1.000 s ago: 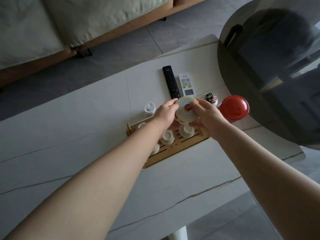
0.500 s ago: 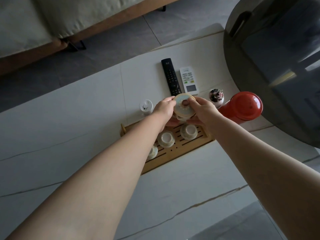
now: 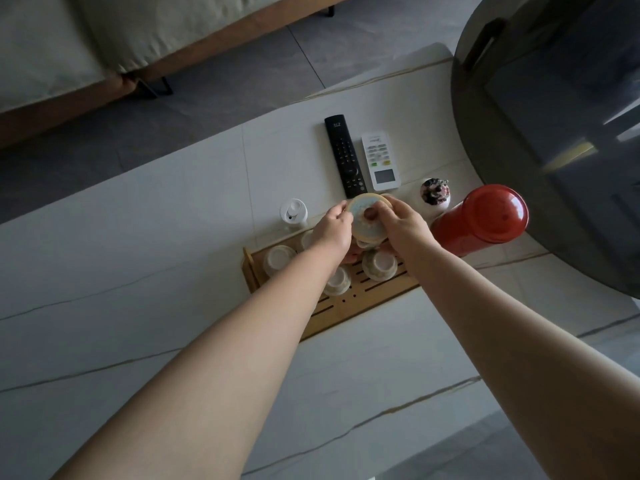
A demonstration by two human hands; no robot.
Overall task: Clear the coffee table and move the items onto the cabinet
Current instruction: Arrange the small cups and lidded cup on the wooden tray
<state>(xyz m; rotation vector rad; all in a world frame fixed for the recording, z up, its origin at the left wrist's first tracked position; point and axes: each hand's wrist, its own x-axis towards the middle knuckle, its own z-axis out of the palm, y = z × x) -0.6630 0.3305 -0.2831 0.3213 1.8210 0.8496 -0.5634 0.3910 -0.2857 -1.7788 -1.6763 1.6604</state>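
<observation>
A round cream lidded bowl (image 3: 366, 220) is held above the far end of a bamboo tea tray (image 3: 349, 308) on the white coffee table (image 3: 145, 258). My left hand (image 3: 334, 228) grips its left rim. My right hand (image 3: 403, 225) holds its right side, thumb pressed on the lid's centre. Several upturned cream cups (image 3: 380, 265) stand on the tray, partly hidden by my forearms.
Behind the tray lie a black remote (image 3: 343, 155) and a white remote (image 3: 380, 160). A small white bottle (image 3: 293, 212), a dark-patterned figurine (image 3: 434, 194) and a red flask (image 3: 483, 220) stand nearby. A dark round glass tabletop (image 3: 554, 140) overhangs at right; a sofa (image 3: 104, 39) lies beyond.
Both hands keep their hold on the lidded bowl and stay over the tray's far end. The camera view has shifted slightly, bringing the remotes and flask lower in frame.
</observation>
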